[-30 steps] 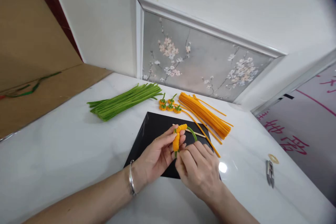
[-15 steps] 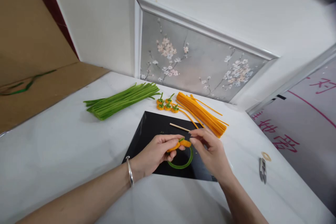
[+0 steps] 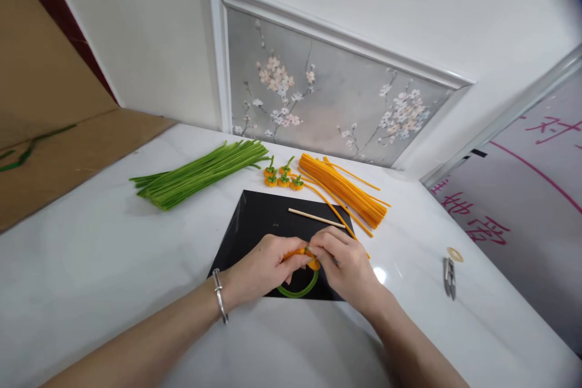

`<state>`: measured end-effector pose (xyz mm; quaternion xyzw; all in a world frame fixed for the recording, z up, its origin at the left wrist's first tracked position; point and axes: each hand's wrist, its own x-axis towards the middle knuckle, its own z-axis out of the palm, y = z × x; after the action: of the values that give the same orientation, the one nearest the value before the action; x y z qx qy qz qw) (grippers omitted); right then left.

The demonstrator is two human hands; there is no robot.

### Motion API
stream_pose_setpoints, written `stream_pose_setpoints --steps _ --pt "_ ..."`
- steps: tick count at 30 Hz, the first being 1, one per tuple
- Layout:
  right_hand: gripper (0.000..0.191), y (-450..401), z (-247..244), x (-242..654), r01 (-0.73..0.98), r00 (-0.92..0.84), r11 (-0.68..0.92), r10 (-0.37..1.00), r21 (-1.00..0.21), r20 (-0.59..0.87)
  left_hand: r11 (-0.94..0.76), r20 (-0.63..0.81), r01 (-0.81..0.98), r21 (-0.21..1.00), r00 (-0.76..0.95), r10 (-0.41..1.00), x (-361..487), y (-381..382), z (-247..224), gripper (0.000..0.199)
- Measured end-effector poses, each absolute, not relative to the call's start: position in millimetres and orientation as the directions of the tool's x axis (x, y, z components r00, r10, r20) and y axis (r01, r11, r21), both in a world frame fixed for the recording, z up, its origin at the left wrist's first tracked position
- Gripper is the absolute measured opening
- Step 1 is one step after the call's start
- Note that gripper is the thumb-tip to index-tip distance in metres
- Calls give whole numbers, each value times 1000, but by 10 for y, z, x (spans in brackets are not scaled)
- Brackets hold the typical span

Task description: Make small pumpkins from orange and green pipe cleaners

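Observation:
Between my two hands is a small orange pipe-cleaner piece (image 3: 313,264) with a bit of green at its top. My left hand (image 3: 275,260) pinches its left part between thumb and fingers. From the other side my right hand (image 3: 343,260) closes thumb and fingertips on it, partly covering it. Below the hands a curved green pipe cleaner (image 3: 297,293) lies on the black board (image 3: 250,224). A thin wooden stick (image 3: 313,217) rests on the board just beyond my fingers.
Behind the board stand several finished orange pieces with green tops (image 3: 284,179). A bundle of green pipe cleaners (image 3: 204,173) lies left of them, an orange bundle (image 3: 343,188) right. Snips (image 3: 450,277) and a beige ring (image 3: 455,254) lie at the right on the white table (image 3: 136,279).
My right hand has moved in to the left and now grips the orange piece alongside my left hand. The whole view has shifted slightly.

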<state>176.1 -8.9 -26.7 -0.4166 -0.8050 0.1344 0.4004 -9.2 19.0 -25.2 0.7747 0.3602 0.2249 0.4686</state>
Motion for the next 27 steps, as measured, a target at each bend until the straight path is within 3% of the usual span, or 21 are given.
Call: stream_pose_setpoints --steps 5,12,15,19,22,27 --pt "19 -81 -244 1843 624 -296 604 770 -495 566 -321 -2 384 866 644 765 -131 221 -208 29" --pt "15 -65 -139 2054 684 -148 477 831 -552 536 -16 -70 131 991 625 777 -159 287 -159 23" --pt "7 -81 -109 2040 656 -217 493 849 -571 482 63 -102 85 994 606 789 -160 279 -155 25" --pt "16 -110 -140 1927 685 -345 564 809 -461 476 44 -111 121 992 626 772 -137 228 -135 24" --pt "13 -130 -189 1853 743 -347 535 822 -403 452 59 -108 97 993 634 766 -103 184 -112 24" --pt "17 -156 -205 1824 724 -324 547 808 -421 492 87 -101 53 995 601 793 -79 186 -107 22"
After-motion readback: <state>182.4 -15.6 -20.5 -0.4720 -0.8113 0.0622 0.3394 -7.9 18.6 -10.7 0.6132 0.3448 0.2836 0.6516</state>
